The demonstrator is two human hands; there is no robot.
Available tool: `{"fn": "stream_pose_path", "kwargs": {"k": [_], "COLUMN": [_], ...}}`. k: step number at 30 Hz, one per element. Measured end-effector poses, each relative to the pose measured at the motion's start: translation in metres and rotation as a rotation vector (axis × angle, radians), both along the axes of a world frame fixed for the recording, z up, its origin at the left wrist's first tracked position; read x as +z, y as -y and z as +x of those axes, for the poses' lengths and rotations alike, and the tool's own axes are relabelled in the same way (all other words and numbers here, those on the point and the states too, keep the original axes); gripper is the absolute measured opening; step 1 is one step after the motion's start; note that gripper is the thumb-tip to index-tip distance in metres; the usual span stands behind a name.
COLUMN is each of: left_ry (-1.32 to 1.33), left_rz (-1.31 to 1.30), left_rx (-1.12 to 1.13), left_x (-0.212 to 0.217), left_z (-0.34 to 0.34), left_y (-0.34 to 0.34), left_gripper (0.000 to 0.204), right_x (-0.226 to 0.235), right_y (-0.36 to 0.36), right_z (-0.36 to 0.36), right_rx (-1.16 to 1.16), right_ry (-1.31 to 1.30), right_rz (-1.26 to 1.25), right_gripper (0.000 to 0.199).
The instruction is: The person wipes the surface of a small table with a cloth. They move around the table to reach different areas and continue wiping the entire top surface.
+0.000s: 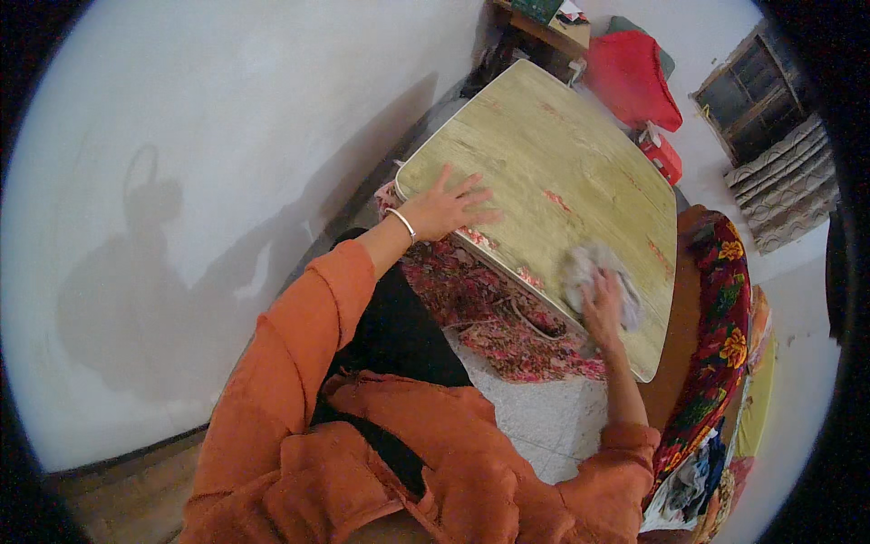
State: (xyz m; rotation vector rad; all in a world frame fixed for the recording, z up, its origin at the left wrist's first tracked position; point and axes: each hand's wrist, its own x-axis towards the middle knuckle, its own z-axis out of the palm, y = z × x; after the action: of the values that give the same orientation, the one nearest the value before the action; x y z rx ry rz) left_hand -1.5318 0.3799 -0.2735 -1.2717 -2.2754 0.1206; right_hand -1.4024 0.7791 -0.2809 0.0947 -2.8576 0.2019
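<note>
rag (594,258) bunched on the surface (544,145), pressed under right hand (602,304), fingers loosely spread, real grip can't be told | left hand (451,205) splayed wide, nothing held | probably light n floppy, best grabbed mid-bunch

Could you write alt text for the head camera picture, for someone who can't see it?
A person's right hand rests on a crumpled pale cloth on a yellowish tabletop; the left hand, with a bangle at its wrist, spreads over the near edge. Both sleeves are orange, and patterned reddish fabric shows below.
</note>
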Motion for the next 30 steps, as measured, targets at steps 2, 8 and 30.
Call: {"fn": "stream_pose_path", "kwargs": {"k": [2,8,30], "left_ry": [0.027,0.099,0.842], "left_rz": [-0.002,0.180,0.306], "left_rx": [0.138,0.403,0.724], "left_x": [-0.002,-0.003,0.000], "left_z": [0.005,0.028,0.063], "left_y": [0.000,-0.012,0.086], "left_gripper": [0.067,0.070,0.035], "right_x": [0.022,0.039,0.027], "right_y": [0.072,0.150,0.202], "right_z": [-0.024,-0.076,-0.192], "right_rx": [0.129,0.176,0.412], "right_ry": [0.072,0.047,0.059], "right_rz": [0.058,0.003,0.080], "right_gripper": [0.055,0.061,0.054]}}
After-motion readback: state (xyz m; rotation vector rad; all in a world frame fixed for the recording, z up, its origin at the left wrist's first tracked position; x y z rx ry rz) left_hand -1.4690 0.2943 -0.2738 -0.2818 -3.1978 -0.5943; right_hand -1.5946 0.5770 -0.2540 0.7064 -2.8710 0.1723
